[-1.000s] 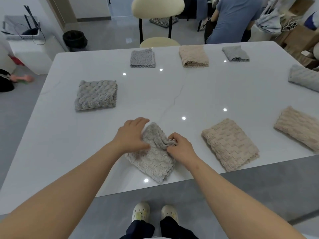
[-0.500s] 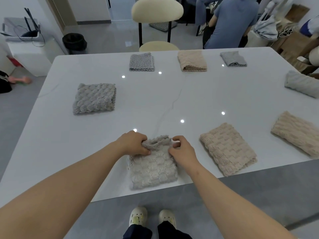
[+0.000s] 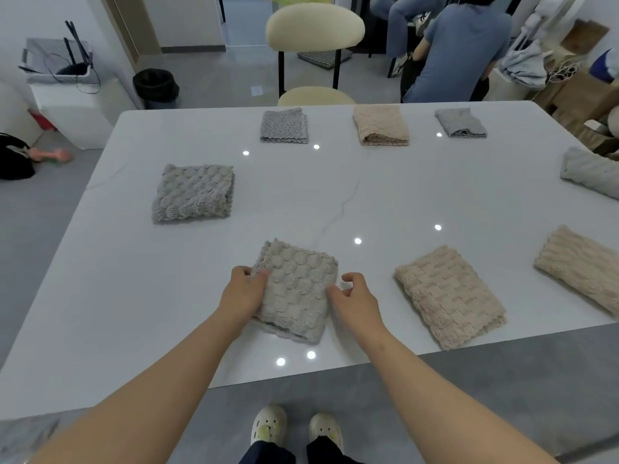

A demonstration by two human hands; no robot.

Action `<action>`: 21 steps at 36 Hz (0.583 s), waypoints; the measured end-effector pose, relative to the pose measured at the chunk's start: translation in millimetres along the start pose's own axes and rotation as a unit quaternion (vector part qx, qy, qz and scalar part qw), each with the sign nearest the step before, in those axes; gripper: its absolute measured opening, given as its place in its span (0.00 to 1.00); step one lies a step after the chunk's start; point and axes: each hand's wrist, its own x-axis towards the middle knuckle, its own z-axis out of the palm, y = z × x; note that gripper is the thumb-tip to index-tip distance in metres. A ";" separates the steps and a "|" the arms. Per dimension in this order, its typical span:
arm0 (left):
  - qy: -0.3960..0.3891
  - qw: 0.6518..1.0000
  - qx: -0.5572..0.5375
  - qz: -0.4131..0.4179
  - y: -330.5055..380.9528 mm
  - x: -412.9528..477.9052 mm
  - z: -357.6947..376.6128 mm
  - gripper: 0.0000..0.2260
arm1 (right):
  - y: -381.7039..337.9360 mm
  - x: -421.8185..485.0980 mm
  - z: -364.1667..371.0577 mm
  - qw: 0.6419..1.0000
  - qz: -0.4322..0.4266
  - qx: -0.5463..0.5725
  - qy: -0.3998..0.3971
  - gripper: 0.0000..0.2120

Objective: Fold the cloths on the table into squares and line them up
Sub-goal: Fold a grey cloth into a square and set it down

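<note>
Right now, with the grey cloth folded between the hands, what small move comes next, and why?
Probably turn the grey cloth square to the table edge: it is folded but lies skewed, the left hand grips its left side, the right hand hovers at its right.

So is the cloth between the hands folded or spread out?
Folded. The cloth is a small thick square, and stacked layers show along its near edge. The left hand holds its side.

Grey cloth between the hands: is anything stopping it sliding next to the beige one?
Only the right hand sits in that gap; otherwise bare table separates the grey cloth from the beige cloth.
</note>
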 end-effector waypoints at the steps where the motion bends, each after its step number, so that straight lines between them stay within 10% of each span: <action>1: -0.002 1.000 -0.023 -0.004 0.1 -0.7 1.2 0.15 | -1.1 -0.4 1.4 1.000 0.002 0.001 -0.007 0.18; 21: -0.116 0.985 0.090 0.090 14.7 9.7 -8.8 0.15 | -12.8 20.0 6.9 0.997 -0.053 -0.019 -0.048 0.29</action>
